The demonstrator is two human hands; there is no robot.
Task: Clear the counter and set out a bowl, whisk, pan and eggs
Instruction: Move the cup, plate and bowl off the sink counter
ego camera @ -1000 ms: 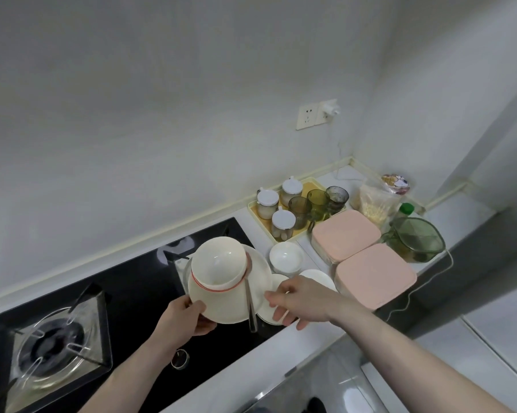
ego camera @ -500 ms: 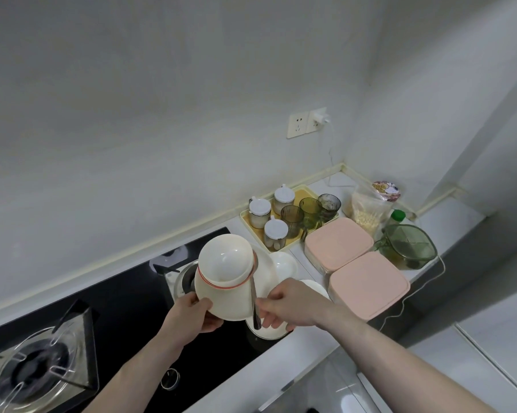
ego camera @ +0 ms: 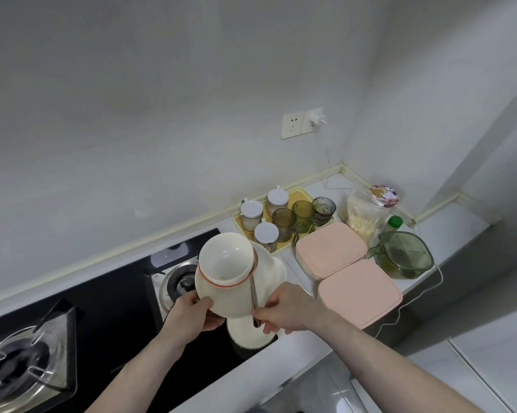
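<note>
Bowl: your cream bowl [ego camera: 226, 263], smooth and glossy with a thin red rim line, sits tilted on top of a stack of cream dishes [ego camera: 269, 269] lifted above the right edge of the stove [ego camera: 102, 308].
Left grip: your left hand [ego camera: 191, 315] curls its fingers round the lower edge of the stack, thumb on the front.
Right grip: your right hand [ego camera: 284, 308] pinches the stack's right side together with a thin metal utensil [ego camera: 253, 296]; its lower end is hidden by your fingers.
Stack count: hard to tell, since the pieces overlap.
Desk: white and smooth [ego camera: 459, 225], and on it two pink square boxes [ego camera: 330, 253] with rounded corners, touching each other.
Tray: one yellow tray [ego camera: 299, 193] holding three white-capped jars [ego camera: 251, 214] and three tinted ribbed glasses [ego camera: 303, 211].
Corner: one green glass lidded dish [ego camera: 404, 253], a clear bag of pale grains [ego camera: 364, 216], and a green-capped bottle [ego camera: 395, 222] mostly hidden.
Burners: two, the left one cut off by the frame.
</note>
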